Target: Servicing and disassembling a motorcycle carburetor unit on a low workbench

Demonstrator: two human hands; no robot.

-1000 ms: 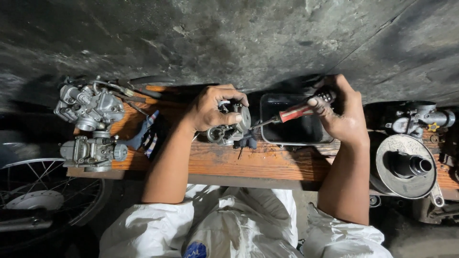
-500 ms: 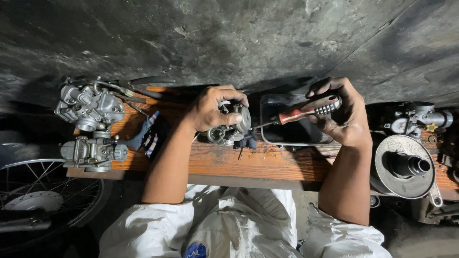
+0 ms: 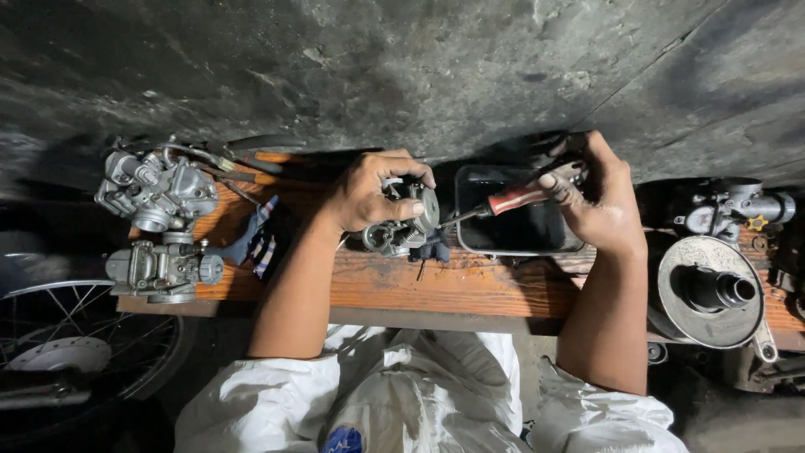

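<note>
the carburetor point(image 3: 402, 225) in hand is cast grey metal, lumpy with ports and a round flanged face, dull and greasy. it sits on the orange-stained wooden bench point(image 3: 470, 285), just left of a black rectangular plastic tray point(image 3: 511, 231) with a glossy rim. the left hand point(image 3: 369, 193) is closed over the top of the carburetor, fingers curled down around its body and thumb pressed to the flange. the right hand point(image 3: 599, 201) is wrapped tight around the handle of a screwdriver point(image 3: 503, 203), whose red and dark grip slants across the tray while the thin steel shaft reaches the carburetor's side. far left of the tray two more carburetors point(image 3: 159, 226) lie one above the other, silvery and knobbly, beside a striped rag point(image 3: 264, 239). right of the tray lies a round metal pulley-like part point(image 3: 708, 289) with a dark hub. beyond the bench rises a rough, stained concrete wall point(image 3: 377, 75); a spoked wheel point(image 3: 75, 335) shows at lower left.
</note>
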